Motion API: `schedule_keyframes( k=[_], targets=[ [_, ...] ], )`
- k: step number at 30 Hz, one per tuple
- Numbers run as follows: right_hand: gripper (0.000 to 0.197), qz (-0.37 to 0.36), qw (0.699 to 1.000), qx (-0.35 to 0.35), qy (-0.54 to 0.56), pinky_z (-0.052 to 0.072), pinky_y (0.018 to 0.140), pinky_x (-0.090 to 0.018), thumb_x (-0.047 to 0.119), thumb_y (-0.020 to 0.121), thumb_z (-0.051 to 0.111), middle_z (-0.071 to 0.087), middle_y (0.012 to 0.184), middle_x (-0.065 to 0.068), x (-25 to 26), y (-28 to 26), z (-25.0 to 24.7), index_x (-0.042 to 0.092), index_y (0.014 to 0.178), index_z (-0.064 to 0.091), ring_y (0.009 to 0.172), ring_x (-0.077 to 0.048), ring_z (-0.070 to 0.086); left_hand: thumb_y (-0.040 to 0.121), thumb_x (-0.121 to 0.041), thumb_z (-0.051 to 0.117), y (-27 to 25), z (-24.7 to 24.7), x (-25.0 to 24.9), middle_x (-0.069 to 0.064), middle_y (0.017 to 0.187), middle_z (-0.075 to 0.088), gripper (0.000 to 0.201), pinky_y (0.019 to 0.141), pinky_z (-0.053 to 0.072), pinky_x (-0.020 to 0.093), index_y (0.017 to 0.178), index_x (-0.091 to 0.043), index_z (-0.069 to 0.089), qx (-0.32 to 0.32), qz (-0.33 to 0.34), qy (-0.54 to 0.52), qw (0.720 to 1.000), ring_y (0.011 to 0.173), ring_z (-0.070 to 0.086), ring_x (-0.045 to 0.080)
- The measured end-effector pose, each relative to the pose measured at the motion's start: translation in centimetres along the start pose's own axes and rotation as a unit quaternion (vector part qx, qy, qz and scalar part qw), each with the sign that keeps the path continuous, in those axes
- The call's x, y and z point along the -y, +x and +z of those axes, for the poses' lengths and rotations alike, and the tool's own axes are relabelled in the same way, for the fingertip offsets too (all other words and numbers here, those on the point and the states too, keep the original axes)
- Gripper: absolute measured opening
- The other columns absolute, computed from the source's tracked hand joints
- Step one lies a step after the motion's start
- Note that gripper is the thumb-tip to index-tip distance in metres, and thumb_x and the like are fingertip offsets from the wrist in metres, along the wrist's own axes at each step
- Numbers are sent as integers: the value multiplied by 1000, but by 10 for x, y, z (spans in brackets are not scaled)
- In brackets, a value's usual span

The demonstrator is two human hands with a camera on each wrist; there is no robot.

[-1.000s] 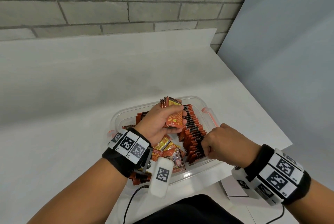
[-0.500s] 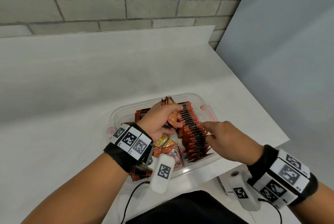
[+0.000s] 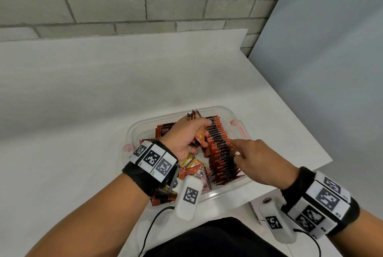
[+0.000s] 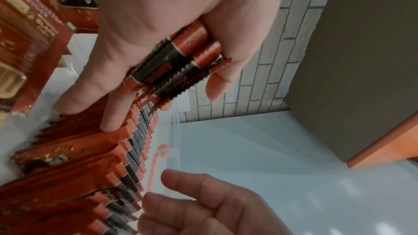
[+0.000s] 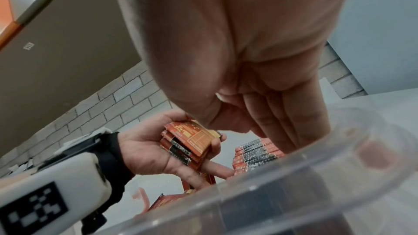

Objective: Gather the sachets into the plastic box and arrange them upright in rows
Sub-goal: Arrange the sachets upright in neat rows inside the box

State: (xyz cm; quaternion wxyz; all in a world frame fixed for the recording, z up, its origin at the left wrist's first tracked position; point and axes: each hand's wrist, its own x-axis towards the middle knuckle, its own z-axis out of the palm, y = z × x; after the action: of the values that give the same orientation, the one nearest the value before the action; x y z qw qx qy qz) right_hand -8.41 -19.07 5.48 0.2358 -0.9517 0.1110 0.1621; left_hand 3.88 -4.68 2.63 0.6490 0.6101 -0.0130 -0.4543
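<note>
A clear plastic box (image 3: 226, 109) sits on the white table near its front edge. Along its right side stands a long row of red-and-black sachets (image 3: 220, 149), upright on edge. My left hand (image 3: 186, 134) grips a small stack of sachets (image 4: 178, 62) over the box's middle; the stack of sachets (image 5: 187, 142) shows in the right wrist view too. My right hand (image 3: 255, 157) reaches over the row with its fingers extended, the fingertips (image 3: 234, 142) on the sachet tops. It holds nothing. Loose sachets (image 3: 194, 167) lie flat in the box's near-left part.
The box has orange latches at its right (image 3: 238, 126) and left (image 3: 127, 148) ends. A brick wall rises behind the table, and a grey panel stands to the right. The table's right edge runs close to the box. A cable (image 3: 153, 223) trails from my left wrist.
My right hand has opened from a fist at the row's near end and slid forward along the sachet tops. The left hand has tilted its stack down towards the row.
</note>
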Motion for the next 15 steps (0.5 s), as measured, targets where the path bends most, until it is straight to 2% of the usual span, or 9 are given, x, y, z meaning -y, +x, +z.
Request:
schedule_keyframes(
  k=[1,2,7,9,11,12,15],
  targets=[
    [29,2,1000,9,-3,42,60,-12,13,93,42,66,88,4,1,0,1,15,116,59,69,-6,57,89,-27,62,0,1,0,5,80,58,21,77,40,40,104,-12,63,-3,0,2,1000,84,56,30],
    [28,3,1000,13,-3,39,57,-11,13,93,42,63,84,6,1,0,1,15,115,59,66,-4,55,89,-27,61,1,1,0,5,80,58,17,77,41,40,100,-14,63,-4,0,4,1000,84,56,29],
    [23,40,999,-33,5,34,51,-14,18,93,44,56,76,7,3,6,-1,14,111,58,64,-6,51,89,-27,61,3,1,1,2,76,59,10,75,37,38,84,-18,64,-1,-6,0,1000,71,58,22],
    [25,41,999,-14,19,42,61,-14,18,94,44,64,91,1,7,10,-1,13,114,57,78,-12,58,90,-26,61,4,1,1,2,76,60,10,72,40,34,84,-18,63,1,-7,-4,1000,67,59,19],
    [29,47,998,6,37,50,79,-24,18,93,45,67,108,-3,10,12,-4,13,118,58,96,-18,61,90,-25,61,4,3,1,3,77,60,9,68,41,32,84,-17,63,4,-8,-6,1000,66,60,18],
    [30,51,998,7,44,50,85,-27,18,93,46,67,112,-4,12,12,-6,13,120,58,100,-19,61,90,-25,61,5,3,1,3,78,61,9,67,40,31,85,-18,63,4,-8,-5,1000,66,60,18],
    [36,76,996,-8,53,43,94,-26,19,95,47,61,125,-7,13,16,-13,10,129,53,112,-20,57,89,-28,62,7,1,3,4,81,61,11,64,36,31,88,-17,64,2,-13,1,1000,67,59,20]
  ],
)
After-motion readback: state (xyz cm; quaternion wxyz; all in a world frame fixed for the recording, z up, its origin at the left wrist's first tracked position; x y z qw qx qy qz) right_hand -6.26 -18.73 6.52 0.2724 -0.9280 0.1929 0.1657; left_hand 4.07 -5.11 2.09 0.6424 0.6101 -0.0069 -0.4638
